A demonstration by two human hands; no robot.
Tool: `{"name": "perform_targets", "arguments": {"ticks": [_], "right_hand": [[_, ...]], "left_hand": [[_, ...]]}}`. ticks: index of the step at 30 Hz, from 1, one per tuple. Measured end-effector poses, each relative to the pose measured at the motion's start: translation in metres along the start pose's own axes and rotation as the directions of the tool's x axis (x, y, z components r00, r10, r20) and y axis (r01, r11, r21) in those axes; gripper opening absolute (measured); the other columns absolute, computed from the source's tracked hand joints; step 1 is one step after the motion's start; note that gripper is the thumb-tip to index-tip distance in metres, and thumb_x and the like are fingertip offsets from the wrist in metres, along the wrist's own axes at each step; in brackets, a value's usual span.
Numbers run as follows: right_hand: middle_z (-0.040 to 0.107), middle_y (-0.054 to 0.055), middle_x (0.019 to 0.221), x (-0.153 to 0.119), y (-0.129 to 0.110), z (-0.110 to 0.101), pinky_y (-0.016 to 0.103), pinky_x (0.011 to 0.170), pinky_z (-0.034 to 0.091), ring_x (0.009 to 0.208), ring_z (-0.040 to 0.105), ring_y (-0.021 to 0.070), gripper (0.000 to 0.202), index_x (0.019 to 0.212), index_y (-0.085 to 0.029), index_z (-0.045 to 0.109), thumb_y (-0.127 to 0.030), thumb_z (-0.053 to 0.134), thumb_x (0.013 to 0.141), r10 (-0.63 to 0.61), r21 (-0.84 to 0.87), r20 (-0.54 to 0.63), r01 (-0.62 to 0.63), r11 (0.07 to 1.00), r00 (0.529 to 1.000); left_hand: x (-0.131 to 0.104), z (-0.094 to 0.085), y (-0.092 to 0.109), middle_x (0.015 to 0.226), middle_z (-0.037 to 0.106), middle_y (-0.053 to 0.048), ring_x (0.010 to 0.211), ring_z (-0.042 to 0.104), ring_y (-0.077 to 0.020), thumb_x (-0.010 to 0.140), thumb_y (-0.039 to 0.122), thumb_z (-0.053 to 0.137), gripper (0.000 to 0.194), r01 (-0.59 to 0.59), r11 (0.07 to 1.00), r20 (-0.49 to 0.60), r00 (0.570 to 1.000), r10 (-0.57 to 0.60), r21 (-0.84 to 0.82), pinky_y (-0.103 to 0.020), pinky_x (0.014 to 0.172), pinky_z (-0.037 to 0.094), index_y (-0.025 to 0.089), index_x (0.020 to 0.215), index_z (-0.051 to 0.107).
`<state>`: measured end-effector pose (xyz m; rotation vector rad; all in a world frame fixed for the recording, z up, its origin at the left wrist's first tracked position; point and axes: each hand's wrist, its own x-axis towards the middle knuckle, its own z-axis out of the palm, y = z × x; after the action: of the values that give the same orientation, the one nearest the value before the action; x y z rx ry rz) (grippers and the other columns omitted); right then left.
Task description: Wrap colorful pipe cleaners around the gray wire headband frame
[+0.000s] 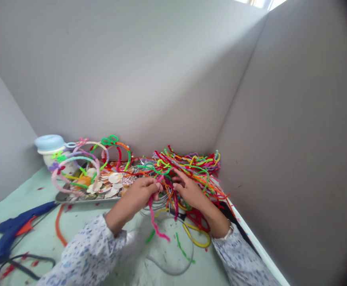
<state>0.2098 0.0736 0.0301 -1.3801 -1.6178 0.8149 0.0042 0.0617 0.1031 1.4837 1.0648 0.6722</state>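
Note:
My left hand (143, 192) is closed in a pinch on a pink pipe cleaner (155, 226), whose loose end hangs down over the table. My right hand (191, 192) is at the near edge of a tangled pile of coloured pipe cleaners (188, 163). Its index finger is stretched out and stands apart from the thumb, close to several strands. A dark magenta pipe cleaner (176, 206) hangs below the right fingertips; whether they touch it is unclear. Between the hands, green, orange and purple strands cross over a coil of grey wire (155, 205).
A metal tray (93, 201) holds shells and pipe-cleaner-wrapped headbands (99, 161). Behind it stands a blue-lidded jar (51, 147). A blue glue gun (21, 222) lies left. Yellow-handled scissors (201, 240), red-handled scissors (199, 219) and a bare grey headband (176, 274) lie nearer. Grey panels surround the table.

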Motion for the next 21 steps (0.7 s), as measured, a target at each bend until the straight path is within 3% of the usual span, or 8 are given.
{"name": "perform_targets", "arguments": {"ticks": [2,7,12,21], "right_hand": [[0.063,0.006,0.114,0.001,0.004,-0.001,0.029,0.068,0.049,0.071,0.06,0.0118,0.061,0.142,-0.03,0.039,-0.02,0.054,0.084,-0.004,0.013,-0.014,0.004,1.0,1.0],[0.063,0.005,0.113,0.001,0.01,-0.002,0.027,0.065,0.047,0.071,0.059,0.0118,0.063,0.143,-0.033,0.037,-0.022,0.055,0.084,-0.018,0.034,-0.037,0.019,0.999,0.999],[0.063,0.006,0.113,0.004,0.016,0.0,0.027,0.064,0.047,0.072,0.059,0.0124,0.064,0.144,-0.031,0.035,-0.024,0.055,0.084,-0.01,0.066,-0.041,0.013,0.998,0.999],[0.063,0.005,0.111,0.002,0.008,-0.004,0.025,0.06,0.045,0.066,0.055,0.0107,0.063,0.144,-0.029,0.036,-0.025,0.056,0.083,0.011,0.073,-0.039,-0.008,0.997,0.999]], "left_hand": [[-0.002,-0.009,0.005,0.05,0.049,0.004,0.041,0.035,-0.0076,0.075,0.038,0.055,0.023,0.011,0.999,0.011,1.0,-0.012,0.052,-0.019,0.041,0.022,0.016,0.069,0.057],[-0.002,-0.03,0.013,0.046,0.045,0.006,0.039,0.033,-0.0072,0.074,0.039,0.057,0.026,-0.037,0.993,-0.084,0.995,0.046,0.109,-0.02,0.039,0.021,0.016,0.061,0.053],[-0.003,-0.047,0.018,0.048,0.043,0.006,0.04,0.034,-0.0068,0.074,0.036,0.059,0.024,-0.068,0.997,-0.154,0.985,0.072,0.03,-0.019,0.04,0.022,0.017,0.061,0.05],[-0.014,-0.052,0.027,0.053,0.046,0.005,0.047,0.036,-0.0078,0.078,0.032,0.055,0.026,-0.152,0.988,-0.176,0.973,0.152,0.01,-0.019,0.043,0.026,0.017,0.059,0.049]]}}
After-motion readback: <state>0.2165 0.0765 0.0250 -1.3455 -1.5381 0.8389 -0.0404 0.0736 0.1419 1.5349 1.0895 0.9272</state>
